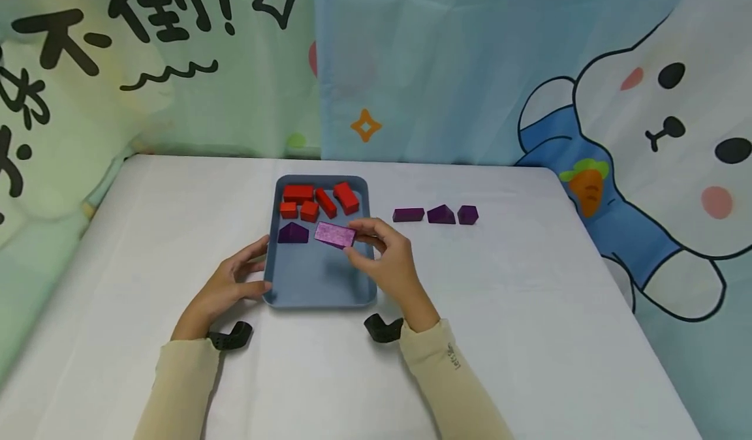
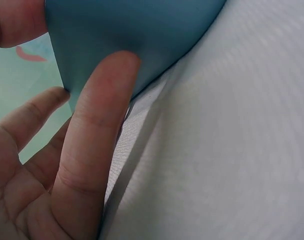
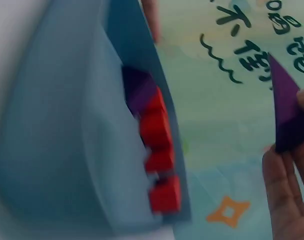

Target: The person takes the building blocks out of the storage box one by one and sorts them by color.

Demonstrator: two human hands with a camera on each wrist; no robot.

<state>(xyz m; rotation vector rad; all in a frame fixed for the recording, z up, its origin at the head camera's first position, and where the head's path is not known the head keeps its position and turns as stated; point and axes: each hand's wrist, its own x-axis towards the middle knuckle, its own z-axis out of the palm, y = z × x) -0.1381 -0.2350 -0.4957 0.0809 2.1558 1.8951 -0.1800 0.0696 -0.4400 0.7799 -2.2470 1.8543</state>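
A blue-grey tray [image 1: 311, 283] lies on the white table. My left hand [image 1: 232, 283] rests against its left side, with fairly straight fingers and thumb touching the outer wall; the left wrist view shows this thumb [image 2: 94, 140] close up. Over the tray, my right hand [image 1: 390, 260] pinches a purple wedge-shaped block [image 1: 334, 234] between thumb and fingers, tilted and raised. In the right wrist view the same purple block [image 3: 287, 107] has a pointed end. Left of it, a purple triangular block [image 1: 293, 233] lies in the tray, below several red blocks [image 1: 298, 194].
Right of the tray, three purple blocks stand in a row on the table: a long one [image 1: 408, 215], a triangular one [image 1: 441, 215] and a small one [image 1: 467, 215]. A printed curtain [image 1: 429, 68] hangs behind the table's far edge.
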